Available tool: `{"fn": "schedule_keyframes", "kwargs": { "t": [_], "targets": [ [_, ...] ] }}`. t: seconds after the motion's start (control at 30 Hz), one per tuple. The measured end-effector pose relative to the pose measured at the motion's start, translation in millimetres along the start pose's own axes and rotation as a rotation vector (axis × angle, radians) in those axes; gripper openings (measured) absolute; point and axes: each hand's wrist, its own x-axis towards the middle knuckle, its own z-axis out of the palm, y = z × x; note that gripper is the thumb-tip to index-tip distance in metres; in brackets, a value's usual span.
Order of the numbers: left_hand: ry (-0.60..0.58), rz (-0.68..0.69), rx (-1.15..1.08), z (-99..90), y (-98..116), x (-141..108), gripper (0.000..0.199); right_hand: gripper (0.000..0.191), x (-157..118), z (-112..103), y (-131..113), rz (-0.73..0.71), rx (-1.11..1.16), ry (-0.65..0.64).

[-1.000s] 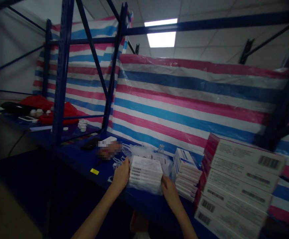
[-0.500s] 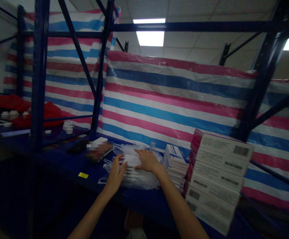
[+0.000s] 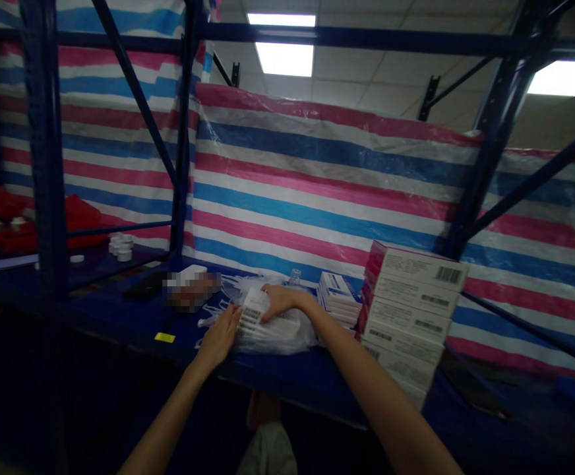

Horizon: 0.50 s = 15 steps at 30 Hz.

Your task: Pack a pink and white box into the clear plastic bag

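A stack of small white boxes (image 3: 252,315) with barcodes on their ends lies on a clear plastic bag (image 3: 272,342) on the blue table. My left hand (image 3: 221,335) presses its closed fingers against the left end of the stack. From the right, my right hand (image 3: 278,300) grips the upper box, thumb near the front and fingers over the far side. The boxes tilt a little. White strings or bag handles (image 3: 213,315) spread out left of the stack. Part of the stack is hidden by my right hand.
Right of the bag stand a pile of flat white-and-blue boxes (image 3: 339,293) and a taller stack of larger boxes (image 3: 411,310). A small glass (image 3: 295,277) is behind. A yellow label (image 3: 164,337) and a dark blue rack post (image 3: 47,165) are at left.
My right hand has closed from a spread pose onto the boxes, and my left fingers have come against their left end. The stack has tilted slightly. The view has shifted.
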Motion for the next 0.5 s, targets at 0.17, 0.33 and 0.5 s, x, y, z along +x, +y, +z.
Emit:
{"fn": "schedule_keyframes", "kwargs": {
  "t": [0.17, 0.33, 0.5],
  "targets": [
    [0.12, 0.065, 0.133, 11.4, -6.1, -2.6, 0.053, 0.089, -18.7, -13.2, 4.9, 0.059, 0.108, 0.255],
    [0.138, 0.085, 0.55, 10.3, 7.9, 2.2, 0.053, 0.072, -37.6, -39.4, -0.1, 0.099, 0.312, 0.45],
    [0.082, 0.075, 0.796, 5.0, 24.7, 5.7, 0.034, 0.068, -52.4, -76.9, -8.7, 0.209, 0.241, 0.634]
  ]
}}
